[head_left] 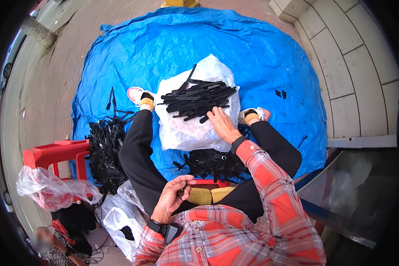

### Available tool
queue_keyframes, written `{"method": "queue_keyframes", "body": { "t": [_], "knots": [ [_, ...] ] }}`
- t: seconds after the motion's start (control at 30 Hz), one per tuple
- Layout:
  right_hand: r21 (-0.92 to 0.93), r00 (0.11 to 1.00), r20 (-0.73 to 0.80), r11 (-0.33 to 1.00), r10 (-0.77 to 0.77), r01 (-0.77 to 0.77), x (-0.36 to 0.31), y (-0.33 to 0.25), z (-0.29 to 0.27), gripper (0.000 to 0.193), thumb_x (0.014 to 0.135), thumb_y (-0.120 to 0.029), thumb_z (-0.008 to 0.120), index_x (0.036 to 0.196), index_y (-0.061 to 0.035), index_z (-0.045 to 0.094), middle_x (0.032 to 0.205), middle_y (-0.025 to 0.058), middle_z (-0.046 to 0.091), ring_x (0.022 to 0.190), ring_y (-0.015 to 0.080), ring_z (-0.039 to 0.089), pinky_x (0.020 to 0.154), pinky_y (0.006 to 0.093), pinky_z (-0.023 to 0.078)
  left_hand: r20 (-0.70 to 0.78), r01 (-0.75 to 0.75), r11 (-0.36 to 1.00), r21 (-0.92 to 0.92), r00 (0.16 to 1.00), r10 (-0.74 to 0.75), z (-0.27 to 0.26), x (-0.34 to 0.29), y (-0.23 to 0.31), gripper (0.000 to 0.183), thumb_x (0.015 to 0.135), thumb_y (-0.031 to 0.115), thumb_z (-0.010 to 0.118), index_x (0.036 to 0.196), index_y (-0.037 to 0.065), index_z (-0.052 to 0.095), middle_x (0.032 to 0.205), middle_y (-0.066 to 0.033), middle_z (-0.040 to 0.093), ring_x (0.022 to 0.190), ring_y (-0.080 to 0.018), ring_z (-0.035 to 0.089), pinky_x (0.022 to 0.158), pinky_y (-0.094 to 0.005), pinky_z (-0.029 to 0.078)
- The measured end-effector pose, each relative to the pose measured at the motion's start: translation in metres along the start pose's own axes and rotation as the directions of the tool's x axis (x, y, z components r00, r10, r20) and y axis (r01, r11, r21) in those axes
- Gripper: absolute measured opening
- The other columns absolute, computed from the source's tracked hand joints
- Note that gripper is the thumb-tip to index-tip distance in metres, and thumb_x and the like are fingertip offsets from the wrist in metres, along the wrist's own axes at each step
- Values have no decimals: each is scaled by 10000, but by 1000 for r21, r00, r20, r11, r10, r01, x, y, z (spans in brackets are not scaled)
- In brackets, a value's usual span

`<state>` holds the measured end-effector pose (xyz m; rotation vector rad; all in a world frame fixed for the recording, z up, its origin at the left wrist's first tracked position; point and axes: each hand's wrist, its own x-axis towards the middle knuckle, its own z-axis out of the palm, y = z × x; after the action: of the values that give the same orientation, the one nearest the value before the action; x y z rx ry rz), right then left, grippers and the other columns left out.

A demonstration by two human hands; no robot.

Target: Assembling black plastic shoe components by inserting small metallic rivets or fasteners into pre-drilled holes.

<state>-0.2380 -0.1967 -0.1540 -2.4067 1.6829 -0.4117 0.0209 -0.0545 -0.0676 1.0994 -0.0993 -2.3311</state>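
Note:
A heap of flat black straps point(197, 98) lies on a stuffed white plastic bag point(177, 135) between my feet. My right hand point(222, 124) is at the heap's near right edge, fingers bent and closed on the end of a black strap point(204, 119). Closer to my body, my left hand point(169, 197) is raised palm up, with its fingers curled around small dark pieces point(181, 192) too small to make out. Another pile of black straps point(213, 164) lies between the bag and my seat, partly hidden by the bag. A larger black pile point(105, 150) is beside my left leg.
A blue tarp point(133, 48) spreads under everything. To the left stands a red plastic stool point(60, 150) with a clear plastic bag point(53, 190) over it. Another person point(64, 244) is at the lower left. A glass-topped case point(346, 190) is at the right, below a tiled wall.

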Motion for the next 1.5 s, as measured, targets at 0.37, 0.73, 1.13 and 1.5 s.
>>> {"method": "queue_keyframes", "body": {
  "t": [0.37,0.73,1.13,1.5],
  "knots": [
    [-44,981,-184,998,-62,55,-4,10,-5,163,759,-45,516,906,-34,445,811,132,503,763,250,513,684,360,407,115,-65,998,22,991,63,13,13,19,242,919,229,458,927,0,536,816,-142,607,498,-104,461,374,-194,336],
    [862,873,389,218,292,-457,-61,-85,-96,339,886,-32,423,1221,-29,371,776,83,541,551,82,499,459,204,411,105,-207,969,137,975,194,40,-16,17,275,930,180,406,1061,-39,508,873,-156,629,507,-90,493,379,-176,348],
    [875,885,355,228,301,-428,-147,-152,-114,305,875,-16,436,1178,-45,462,765,44,559,571,63,514,496,207,430,141,-233,957,170,967,211,35,-32,-1,119,830,67,563,919,-12,564,747,-112,585,509,-101,476,382,-178,318],
    [916,870,389,-28,302,-400,-134,-165,-119,171,901,-45,440,1053,2,502,815,66,570,604,49,511,490,173,416,231,-286,955,82,937,261,39,-29,11,172,854,63,548,998,-30,561,807,-98,575,513,-77,443,392,-170,303]
  ]
}}
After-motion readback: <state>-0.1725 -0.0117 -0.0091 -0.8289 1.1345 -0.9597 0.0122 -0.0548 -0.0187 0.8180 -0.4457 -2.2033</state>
